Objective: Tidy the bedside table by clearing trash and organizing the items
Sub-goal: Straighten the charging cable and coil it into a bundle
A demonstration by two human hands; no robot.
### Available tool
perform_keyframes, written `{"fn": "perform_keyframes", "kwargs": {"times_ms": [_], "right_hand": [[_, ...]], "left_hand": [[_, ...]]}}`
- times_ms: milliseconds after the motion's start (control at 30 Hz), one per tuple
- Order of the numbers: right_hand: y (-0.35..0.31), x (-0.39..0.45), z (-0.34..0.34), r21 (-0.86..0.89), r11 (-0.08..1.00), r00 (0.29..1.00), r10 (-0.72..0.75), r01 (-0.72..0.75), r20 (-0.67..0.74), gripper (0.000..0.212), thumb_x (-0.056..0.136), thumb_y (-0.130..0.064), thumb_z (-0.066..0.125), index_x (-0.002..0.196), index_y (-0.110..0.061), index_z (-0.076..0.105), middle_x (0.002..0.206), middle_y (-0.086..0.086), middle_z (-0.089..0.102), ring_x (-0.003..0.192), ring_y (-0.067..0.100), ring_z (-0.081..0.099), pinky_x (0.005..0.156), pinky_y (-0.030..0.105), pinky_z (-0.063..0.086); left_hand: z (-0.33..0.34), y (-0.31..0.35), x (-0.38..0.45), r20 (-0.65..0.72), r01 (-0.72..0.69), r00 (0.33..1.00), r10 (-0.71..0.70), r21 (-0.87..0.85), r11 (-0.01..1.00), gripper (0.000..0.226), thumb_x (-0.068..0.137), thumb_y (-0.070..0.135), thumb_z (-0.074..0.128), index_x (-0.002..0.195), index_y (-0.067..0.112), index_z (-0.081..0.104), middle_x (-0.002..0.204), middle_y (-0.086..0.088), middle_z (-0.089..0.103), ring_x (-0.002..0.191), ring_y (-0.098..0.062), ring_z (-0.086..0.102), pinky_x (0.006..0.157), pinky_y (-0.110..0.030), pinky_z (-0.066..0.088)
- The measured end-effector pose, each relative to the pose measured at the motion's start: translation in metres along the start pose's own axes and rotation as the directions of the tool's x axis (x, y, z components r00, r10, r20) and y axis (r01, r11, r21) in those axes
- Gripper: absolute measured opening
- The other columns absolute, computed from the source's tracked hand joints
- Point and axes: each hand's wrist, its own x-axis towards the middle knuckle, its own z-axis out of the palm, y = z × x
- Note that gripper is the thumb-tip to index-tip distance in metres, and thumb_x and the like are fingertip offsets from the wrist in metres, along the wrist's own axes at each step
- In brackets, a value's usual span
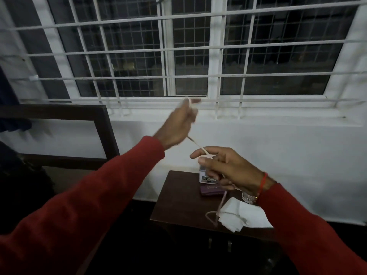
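Pink cord (198,146) is strung taut above the table (178,205), left hand (176,126) pinching one end, right hand (224,167) gripping midway — light, limp, best gathered in loops.

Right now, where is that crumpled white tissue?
In the head view, the white tissue lies at the front right of the dark bedside table, just below the right hand, with the pink cord's loose end beside it.
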Motion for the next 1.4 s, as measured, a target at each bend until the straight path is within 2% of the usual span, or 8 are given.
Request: {"fn": "perform_keyframes", "kwargs": {"times_ms": [100,233,500,700,900,1133,1300,1400], "right_hand": [[-0.022,-0.007,-0.008,-0.113,0.993,1.000,-0.012,0.015,0.022,0.020,0.096,-0.038,0.063,0.105,-0.024,0.074,0.052,-0.007,0.041,0.037,0.009,0.024,0.039,0.019,0.022],[-0.030,-0.005,-0.031,-0.277,0.958,0.926,-0.171,0.076,-0.338,0.018,0.089,-0.034,0.072,0.084,-0.017,0.075,0.046,-0.012,0.040,0.037,0.005,0.027,0.039,0.016,0.025],[0.013,-0.004,-0.002,-0.070,0.989,0.972,0.110,-0.127,-0.207,0.030,0.099,-0.046,0.052,0.094,-0.023,0.070,0.059,-0.002,0.041,0.038,0.004,0.029,0.037,0.015,0.026],[-0.007,-0.023,0.006,-0.302,0.953,0.999,0.047,-0.041,0.013,0.019,0.091,-0.042,0.068,0.102,-0.027,0.073,0.058,-0.008,0.056,0.040,0.005,0.044,0.039,0.020,0.038],[-0.036,-0.017,-0.038,-0.374,0.923,0.893,-0.243,0.093,-0.379,0.015,0.082,-0.034,0.078,0.082,-0.019,0.076,0.051,-0.012,0.052,0.038,0.001,0.041,0.039,0.010,0.032],[0.022,-0.009,0.007,-0.234,0.968,0.974,0.034,-0.088,-0.223,0.025,0.104,-0.036,0.046,0.095,-0.017,0.061,0.057,-0.002,0.047,0.034,0.001,0.041,0.034,0.015,0.032],[0.022,-0.026,0.029,-0.362,0.932,0.998,0.036,-0.018,0.044,0.017,0.089,-0.049,0.065,0.099,-0.034,0.068,0.070,-0.004,0.066,0.054,0.026,0.061,0.047,0.035,0.052],[0.001,-0.027,0.001,-0.436,0.897,0.977,-0.150,0.070,-0.152,0.024,0.085,-0.049,0.069,0.090,-0.026,0.074,0.075,0.004,0.072,0.067,0.024,0.066,0.069,0.042,0.053]], "left_hand": [[0.012,-0.005,-0.022,0.383,-0.006,0.914,-0.135,0.346,0.938,0.049,0.109,0.049,0.024,0.123,0.023,0.063,0.088,0.008,0.061,0.082,-0.013,0.060,0.076,-0.026,0.044],[0.020,0.009,-0.050,0.713,0.500,0.629,-0.311,-0.064,0.864,0.088,0.094,0.077,0.005,0.085,0.018,0.070,0.056,0.002,0.038,0.049,-0.012,0.037,0.054,-0.027,0.036],[0.019,0.038,-0.033,0.397,0.450,0.891,-0.219,-0.833,0.322,0.042,0.108,0.046,0.038,0.090,0.015,0.060,0.055,0.008,0.039,0.046,-0.007,0.040,0.057,-0.025,0.045],[0.014,0.010,-0.029,0.152,0.200,0.972,-0.179,-0.136,0.970,0.068,0.102,0.064,0.015,0.108,0.016,0.063,0.075,-0.004,0.052,0.067,-0.016,0.054,0.072,-0.038,0.050],[0.023,0.008,-0.061,0.786,0.606,0.575,-0.226,-0.224,0.764,0.103,0.087,0.084,0.002,0.099,0.002,0.064,0.066,-0.007,0.042,0.055,-0.018,0.046,0.059,-0.032,0.047],[0.032,0.037,-0.047,0.533,0.521,0.842,-0.079,-0.766,0.376,0.044,0.108,0.048,0.032,0.112,0.012,0.056,0.071,0.003,0.044,0.061,-0.011,0.045,0.065,-0.028,0.044],[0.029,0.015,-0.038,0.130,0.085,0.989,-0.065,-0.155,0.984,0.051,0.106,0.051,0.029,0.118,0.011,0.058,0.078,-0.002,0.050,0.069,-0.011,0.052,0.070,-0.032,0.049],[0.023,0.003,-0.050,0.440,0.110,0.875,-0.201,0.225,0.968,0.083,0.095,0.076,0.010,0.087,0.016,0.067,0.073,0.000,0.056,0.064,-0.012,0.057,0.070,-0.034,0.051]]}}
